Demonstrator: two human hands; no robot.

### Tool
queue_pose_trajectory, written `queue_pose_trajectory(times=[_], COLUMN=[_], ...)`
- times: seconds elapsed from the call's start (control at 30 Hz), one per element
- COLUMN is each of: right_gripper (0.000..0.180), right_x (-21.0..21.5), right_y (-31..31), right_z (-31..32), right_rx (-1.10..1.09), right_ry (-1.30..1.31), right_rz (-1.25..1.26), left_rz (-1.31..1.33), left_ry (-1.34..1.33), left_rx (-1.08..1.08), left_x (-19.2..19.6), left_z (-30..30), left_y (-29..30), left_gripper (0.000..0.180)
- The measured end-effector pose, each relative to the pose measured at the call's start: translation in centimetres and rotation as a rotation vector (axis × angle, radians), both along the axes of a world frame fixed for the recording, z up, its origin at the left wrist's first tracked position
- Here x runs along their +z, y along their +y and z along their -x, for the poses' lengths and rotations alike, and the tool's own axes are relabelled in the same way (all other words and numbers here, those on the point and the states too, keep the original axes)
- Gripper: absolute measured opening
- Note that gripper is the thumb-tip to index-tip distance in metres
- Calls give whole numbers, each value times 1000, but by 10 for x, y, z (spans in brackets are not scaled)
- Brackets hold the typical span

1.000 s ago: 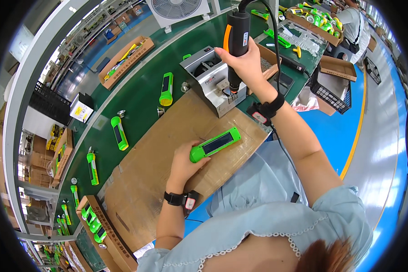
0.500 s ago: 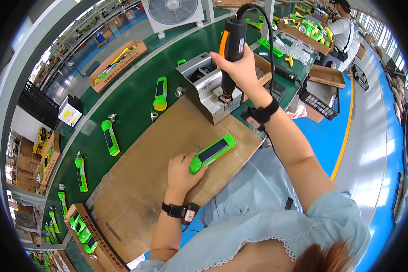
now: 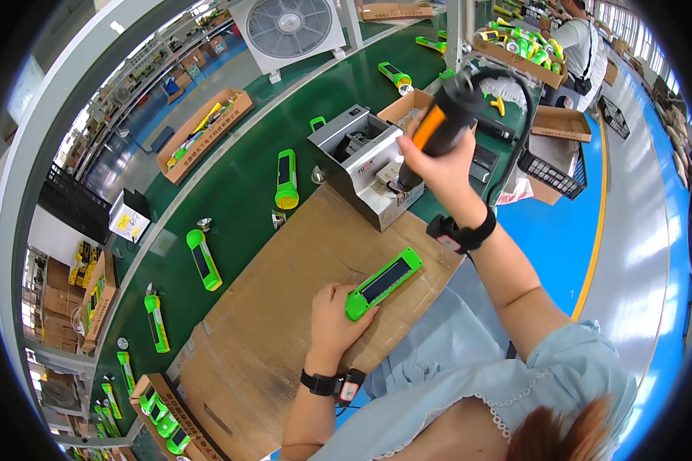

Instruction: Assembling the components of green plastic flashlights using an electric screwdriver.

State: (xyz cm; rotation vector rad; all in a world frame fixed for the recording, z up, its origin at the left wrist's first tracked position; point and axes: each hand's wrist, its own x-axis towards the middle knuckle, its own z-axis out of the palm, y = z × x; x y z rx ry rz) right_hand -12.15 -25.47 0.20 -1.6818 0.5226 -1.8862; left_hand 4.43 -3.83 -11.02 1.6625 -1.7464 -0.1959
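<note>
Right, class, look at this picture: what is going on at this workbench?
A person is working at an assembly line. Their left hand presses down on a green flashlight body lying flat on a cardboard sheet. Their right hand grips an orange-and-black power screwdriver, its tip down at a grey metal box behind the cardboard. More green flashlights lie along the green conveyor belt.

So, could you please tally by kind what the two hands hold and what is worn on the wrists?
Flat green plastic torch with a dark panel, gripped at its end by the left hand: 1
Orange and black power screwdriver, in the right hand: 1
Black wrist straps: 2
Total: 4
</note>
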Motion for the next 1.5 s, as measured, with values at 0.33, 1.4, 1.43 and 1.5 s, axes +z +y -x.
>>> queue_pose_trajectory(times=[0.33, 1.4, 1.43, 1.5], right_gripper=[25, 35, 35, 35], right_x=[88, 0, -1, -4], right_y=[-13, 64, 63, 62], right_z=[-3, 24, 24, 24], right_rx=[202, 201, 203, 215], right_ry=[-60, 143, 142, 141], right_rz=[-40, -171, -162, -119], left_rz=[-72, -22, -26, -17], left_ry=[28, -20, -11, -3], left_rx=[46, 62, 68, 75], left_x=[9, 7, 7, 8], left_z=[2, 7, 7, 8], left_y=[0, 4, 4, 5], left_gripper=[41, 48, 47, 47])
